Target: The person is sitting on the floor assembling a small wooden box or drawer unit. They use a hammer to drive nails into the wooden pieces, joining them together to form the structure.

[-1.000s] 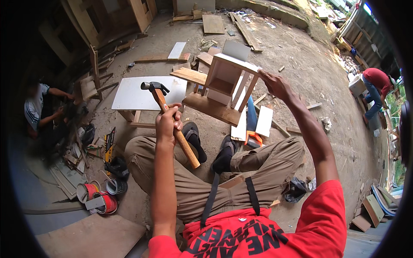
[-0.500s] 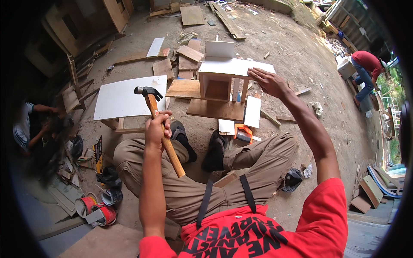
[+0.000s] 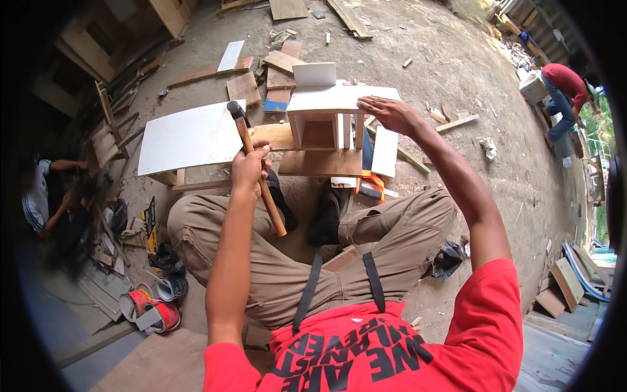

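My left hand (image 3: 250,168) is wrapped around the wooden handle of a claw hammer (image 3: 270,209). The hammer's dark head points up and away, in front of a white panel. Flat on the right end of a small wooden unit's white top (image 3: 326,99) rests my right hand (image 3: 390,115), fingers stretched out and holding nothing. Below that top is an open box compartment (image 3: 319,132), with a brown board (image 3: 320,163) beneath it. A small white board (image 3: 315,74) stands upright at the far edge of the top.
A low piece with a white panel (image 3: 186,140) stands to the left. Near my right foot lies an orange-handled saw (image 3: 372,186). Cans (image 3: 160,313) sit at lower left, and wood offcuts (image 3: 282,62) are scattered beyond the unit. One person (image 3: 563,95) bends at far right; another (image 3: 40,196) sits at left.
The hammer in my left hand has turned, so its head now points more away from me. My right hand stays on the white top. The whole view has shifted slightly.
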`<state>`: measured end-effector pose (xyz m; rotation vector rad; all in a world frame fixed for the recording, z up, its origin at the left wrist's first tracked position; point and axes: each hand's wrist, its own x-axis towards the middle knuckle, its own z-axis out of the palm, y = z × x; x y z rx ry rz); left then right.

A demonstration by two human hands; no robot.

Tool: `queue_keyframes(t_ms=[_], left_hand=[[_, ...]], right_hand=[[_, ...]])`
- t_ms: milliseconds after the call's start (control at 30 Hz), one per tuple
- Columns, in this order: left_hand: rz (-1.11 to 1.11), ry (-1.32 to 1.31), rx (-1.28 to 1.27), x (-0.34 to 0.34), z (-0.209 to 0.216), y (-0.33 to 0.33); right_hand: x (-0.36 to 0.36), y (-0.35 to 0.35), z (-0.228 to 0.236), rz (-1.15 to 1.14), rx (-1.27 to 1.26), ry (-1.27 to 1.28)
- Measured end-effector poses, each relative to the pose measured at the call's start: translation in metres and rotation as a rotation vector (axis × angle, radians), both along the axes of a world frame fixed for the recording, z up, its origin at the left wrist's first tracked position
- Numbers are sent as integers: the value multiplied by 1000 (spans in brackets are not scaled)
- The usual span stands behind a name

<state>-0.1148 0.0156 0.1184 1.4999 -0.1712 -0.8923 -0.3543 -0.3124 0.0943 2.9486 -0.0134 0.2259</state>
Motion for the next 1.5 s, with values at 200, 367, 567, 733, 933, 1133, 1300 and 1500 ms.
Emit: queue_keyframes(t_ms=[200,367,567,733,933,1133,1300,1500], left_hand=[[55,-127,34,17,-15,-63],[80,-208,83,16,-32,-118],[-18,-178,166,30,-55,-124],[14,-168,109,13,-54,-123],[-9,-113,163,21,-66,-121],[6,-171,204,18,-61,-130],[47,-120,192,13,-55,-124],[37,-93,146,13,-59,-128]], right_hand=[[1,5,10,47,26,-157],[-12,31,11,-90,-19,-150],[-36,65,4,-286,157,-739],[-85,37,-133,-1454,988,-1481],[-109,69,-283,-1477,957,-245],[-104,41,-313,-1706,934,-408],[-84,48,-310,-1733,932,-207],[-90,37,-325,-1566,1090,-221]])
